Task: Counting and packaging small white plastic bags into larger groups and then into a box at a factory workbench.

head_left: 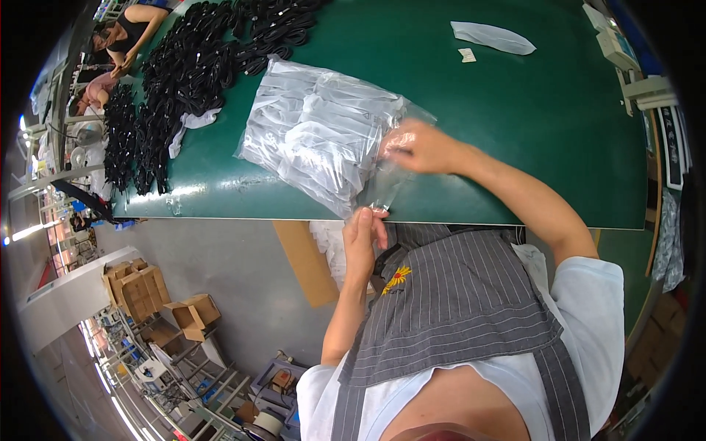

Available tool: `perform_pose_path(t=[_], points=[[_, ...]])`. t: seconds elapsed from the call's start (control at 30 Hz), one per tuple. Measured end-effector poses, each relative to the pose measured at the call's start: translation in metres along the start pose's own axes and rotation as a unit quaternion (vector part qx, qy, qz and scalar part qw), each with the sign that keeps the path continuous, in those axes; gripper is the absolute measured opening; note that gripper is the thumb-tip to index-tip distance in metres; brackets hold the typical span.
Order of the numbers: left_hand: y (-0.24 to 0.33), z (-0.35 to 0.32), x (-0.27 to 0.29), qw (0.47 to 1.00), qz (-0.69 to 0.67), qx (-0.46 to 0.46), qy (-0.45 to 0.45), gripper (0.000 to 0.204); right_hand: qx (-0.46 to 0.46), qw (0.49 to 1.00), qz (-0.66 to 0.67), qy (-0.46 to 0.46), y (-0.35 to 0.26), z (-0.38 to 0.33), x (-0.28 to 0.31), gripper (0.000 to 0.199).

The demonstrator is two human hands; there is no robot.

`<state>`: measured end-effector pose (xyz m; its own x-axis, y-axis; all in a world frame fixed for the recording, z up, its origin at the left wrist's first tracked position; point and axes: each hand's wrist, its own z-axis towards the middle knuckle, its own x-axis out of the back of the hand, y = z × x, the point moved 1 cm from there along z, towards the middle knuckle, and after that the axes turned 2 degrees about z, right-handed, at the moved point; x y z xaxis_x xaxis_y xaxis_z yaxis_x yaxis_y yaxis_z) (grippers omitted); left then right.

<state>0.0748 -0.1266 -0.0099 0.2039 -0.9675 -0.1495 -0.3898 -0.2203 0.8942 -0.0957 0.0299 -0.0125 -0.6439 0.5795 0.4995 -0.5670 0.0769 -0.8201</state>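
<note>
A large clear plastic bag (312,132), packed with several whitish translucent sleeves, lies tilted on the green table (529,147). Its loose open end points toward my right side. At the bag's near corner, by the table's front edge, my left hand (364,234) pinches the film between thumb and fingers. My right hand (421,147) is curled closed over the far part of the loose end, gripping the film; its fingertips are partly hidden and slightly blurred.
Heaps of black cables (187,81) cover the table's left part, with a white scrap (193,125) beside them. A translucent sleeve (494,37) and a small paper slip (467,55) lie at the far right. Below stands an open carton (305,261). Co-workers sit far left.
</note>
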Motion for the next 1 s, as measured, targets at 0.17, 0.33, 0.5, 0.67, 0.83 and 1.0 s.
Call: perform_pose_path(t=[0.17,0.33,0.5,0.67,0.83,1.0], points=[[0.005,0.005,-0.002,0.999,-0.042,0.015,-0.024,0.034,-0.115,0.98,-0.084,0.137,0.009,0.006,0.015,0.02],[0.02,0.004,0.002,0.997,-0.046,0.02,-0.052,0.031,-0.248,0.95,0.121,0.148,-0.025,-0.03,0.009,0.029],[0.011,-0.002,-0.004,0.996,-0.062,0.037,-0.055,0.027,-0.361,0.772,0.522,0.028,-0.042,-0.047,-0.056,0.044],[0.013,-0.003,0.026,0.996,0.004,0.025,-0.091,0.032,-0.358,0.809,0.445,0.142,-0.059,0.019,-0.102,0.05],[0.073,-0.002,0.101,0.942,0.259,-0.008,-0.216,0.039,-0.282,0.841,0.363,0.285,-0.051,0.025,-0.118,0.044],[0.151,0.085,0.112,0.863,0.35,-0.325,0.165,0.041,-0.152,0.865,0.392,0.274,-0.103,0.056,-0.015,0.04]])
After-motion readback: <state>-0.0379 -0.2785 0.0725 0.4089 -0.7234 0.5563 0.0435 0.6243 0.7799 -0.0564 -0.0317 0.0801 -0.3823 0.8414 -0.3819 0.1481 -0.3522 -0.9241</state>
